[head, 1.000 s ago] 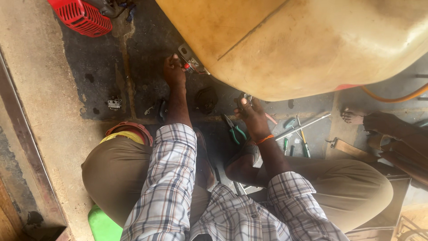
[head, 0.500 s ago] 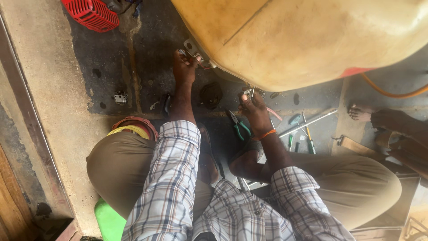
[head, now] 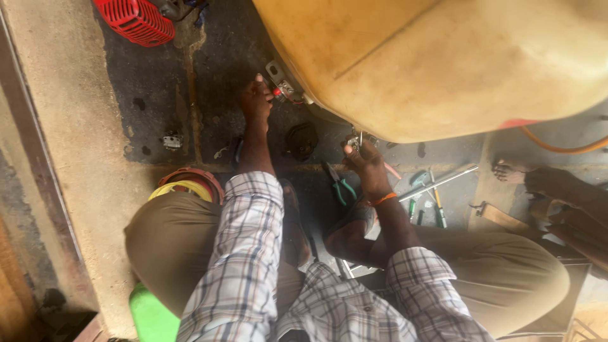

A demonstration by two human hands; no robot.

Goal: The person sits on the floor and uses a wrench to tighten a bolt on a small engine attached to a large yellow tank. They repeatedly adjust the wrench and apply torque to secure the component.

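My left hand (head: 255, 101) pinches a small metal bracket (head: 279, 79) at the rigid, bulky-looking yellow tank (head: 443, 63) just beyond; my right hand (head: 366, 166) grips a thin tool (head: 360, 138) underneath.

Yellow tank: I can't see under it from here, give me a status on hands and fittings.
Left hand on metal fitting at tank edge. Right hand pinching small part underneath. Pliers lying between, floor.

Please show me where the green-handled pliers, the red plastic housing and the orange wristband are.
green-handled pliers (head: 342, 187): head view, on a green handle.
red plastic housing (head: 135, 21): head view, on its ribbed grille.
orange wristband (head: 382, 199): head view, on the band's middle.
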